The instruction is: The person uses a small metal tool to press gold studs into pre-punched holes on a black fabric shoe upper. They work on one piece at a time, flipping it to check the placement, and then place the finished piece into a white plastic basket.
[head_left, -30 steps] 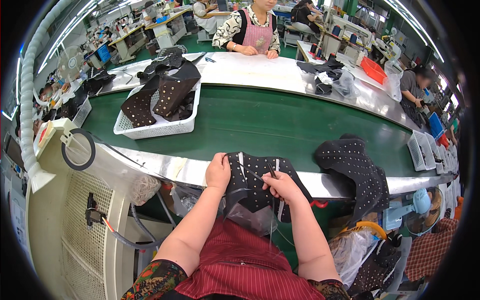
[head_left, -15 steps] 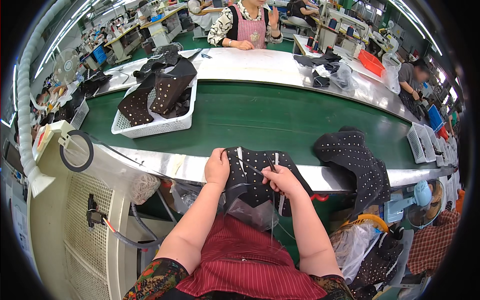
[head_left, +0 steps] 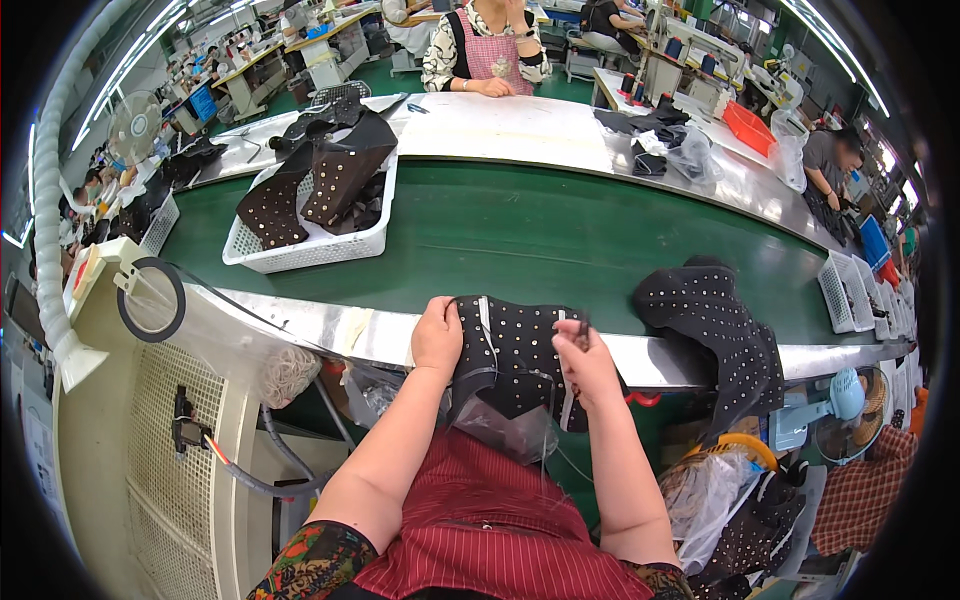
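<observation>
A black piece of material (head_left: 515, 345) with rows of metal studs and pale strips along its sides lies over the near metal edge of the bench. My left hand (head_left: 437, 335) is closed on its left edge. By the upper right edge is my right hand (head_left: 588, 362), its fingers closed around a small dark tool (head_left: 584, 326), blurred and partly hidden, its kind unclear. Clear plastic (head_left: 510, 430) hangs below the piece, in front of my red striped apron. To the right, another black studded piece (head_left: 705, 310) drapes over the bench edge.
A white basket (head_left: 320, 255) of studded dark pieces stands on the green belt (head_left: 500, 220). Across the belt, a person in a pink apron (head_left: 490, 60) sits at a white table. At lower right are a yellow-rimmed container (head_left: 735, 442) and a blue fan (head_left: 845, 393).
My right hand has moved right and slightly up, from over the studded piece to its right edge. The dark strip that stretched across the piece is no longer there. My left hand stays put.
</observation>
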`<control>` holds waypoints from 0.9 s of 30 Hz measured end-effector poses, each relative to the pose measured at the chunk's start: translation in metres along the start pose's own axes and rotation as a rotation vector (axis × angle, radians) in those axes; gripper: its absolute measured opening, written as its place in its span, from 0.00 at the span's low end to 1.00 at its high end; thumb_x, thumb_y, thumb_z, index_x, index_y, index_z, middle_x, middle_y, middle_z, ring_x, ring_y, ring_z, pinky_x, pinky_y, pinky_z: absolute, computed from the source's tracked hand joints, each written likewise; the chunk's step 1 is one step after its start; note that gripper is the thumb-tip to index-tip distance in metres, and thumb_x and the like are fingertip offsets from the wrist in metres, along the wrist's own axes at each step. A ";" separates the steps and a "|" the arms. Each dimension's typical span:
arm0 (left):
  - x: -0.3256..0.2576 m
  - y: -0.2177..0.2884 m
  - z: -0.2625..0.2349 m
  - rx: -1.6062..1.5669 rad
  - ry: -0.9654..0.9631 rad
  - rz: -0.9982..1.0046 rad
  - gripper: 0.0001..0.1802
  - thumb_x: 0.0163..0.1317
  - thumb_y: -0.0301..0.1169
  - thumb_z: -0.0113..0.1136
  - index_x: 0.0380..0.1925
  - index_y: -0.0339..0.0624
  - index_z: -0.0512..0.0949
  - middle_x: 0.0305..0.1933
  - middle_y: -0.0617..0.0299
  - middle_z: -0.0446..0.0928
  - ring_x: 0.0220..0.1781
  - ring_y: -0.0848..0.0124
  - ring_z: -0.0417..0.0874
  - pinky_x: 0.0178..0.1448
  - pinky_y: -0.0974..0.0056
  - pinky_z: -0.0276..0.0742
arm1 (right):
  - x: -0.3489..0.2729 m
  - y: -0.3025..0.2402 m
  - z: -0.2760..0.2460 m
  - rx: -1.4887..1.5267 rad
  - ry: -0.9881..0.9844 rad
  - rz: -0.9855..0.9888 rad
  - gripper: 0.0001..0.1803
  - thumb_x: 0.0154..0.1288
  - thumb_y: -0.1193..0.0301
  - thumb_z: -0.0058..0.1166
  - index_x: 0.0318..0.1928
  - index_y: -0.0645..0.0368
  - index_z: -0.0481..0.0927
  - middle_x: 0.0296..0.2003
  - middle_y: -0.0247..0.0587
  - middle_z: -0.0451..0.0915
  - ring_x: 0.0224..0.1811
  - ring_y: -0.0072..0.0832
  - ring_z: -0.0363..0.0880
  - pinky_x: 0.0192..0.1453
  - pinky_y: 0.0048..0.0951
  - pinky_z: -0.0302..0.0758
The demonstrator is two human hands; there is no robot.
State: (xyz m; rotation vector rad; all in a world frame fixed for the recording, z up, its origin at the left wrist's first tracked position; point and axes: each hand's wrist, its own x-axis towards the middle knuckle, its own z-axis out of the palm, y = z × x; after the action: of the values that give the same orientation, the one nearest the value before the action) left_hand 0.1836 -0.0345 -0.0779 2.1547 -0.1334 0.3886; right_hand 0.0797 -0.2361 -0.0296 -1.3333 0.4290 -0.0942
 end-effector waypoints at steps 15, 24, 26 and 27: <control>0.000 -0.009 0.005 0.005 0.012 0.016 0.10 0.64 0.34 0.49 0.40 0.41 0.75 0.36 0.49 0.79 0.39 0.50 0.80 0.42 0.55 0.74 | -0.142 -0.169 0.057 0.371 -0.988 -0.600 0.15 0.67 0.62 0.51 0.37 0.63 0.77 0.21 0.40 0.74 0.15 0.25 0.67 0.16 0.24 0.61; 0.000 -0.006 0.001 0.020 0.015 -0.003 0.10 0.64 0.34 0.49 0.39 0.41 0.75 0.34 0.49 0.80 0.37 0.51 0.80 0.41 0.55 0.75 | -0.168 -0.160 0.098 0.904 -1.190 -0.648 0.27 0.50 0.58 0.68 0.39 0.72 0.77 0.25 0.42 0.76 0.19 0.25 0.71 0.21 0.21 0.66; 0.001 -0.007 0.004 0.009 0.028 0.014 0.10 0.64 0.34 0.49 0.39 0.41 0.75 0.35 0.49 0.80 0.38 0.51 0.80 0.42 0.55 0.75 | -0.175 -0.157 0.092 0.873 -1.139 -0.546 0.30 0.47 0.56 0.70 0.38 0.71 0.77 0.26 0.40 0.76 0.21 0.23 0.71 0.21 0.19 0.64; 0.002 -0.008 0.004 0.004 0.038 0.022 0.10 0.65 0.34 0.49 0.39 0.41 0.75 0.35 0.49 0.80 0.38 0.51 0.80 0.42 0.55 0.75 | -0.180 -0.161 0.091 0.844 -1.118 -0.431 0.31 0.45 0.55 0.71 0.37 0.71 0.76 0.26 0.39 0.75 0.21 0.21 0.70 0.21 0.19 0.64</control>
State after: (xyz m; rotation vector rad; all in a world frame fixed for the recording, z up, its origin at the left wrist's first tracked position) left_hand 0.1882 -0.0331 -0.0860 2.1496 -0.1352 0.4427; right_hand -0.0249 -0.1367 0.1839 -0.4616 -0.7876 0.1130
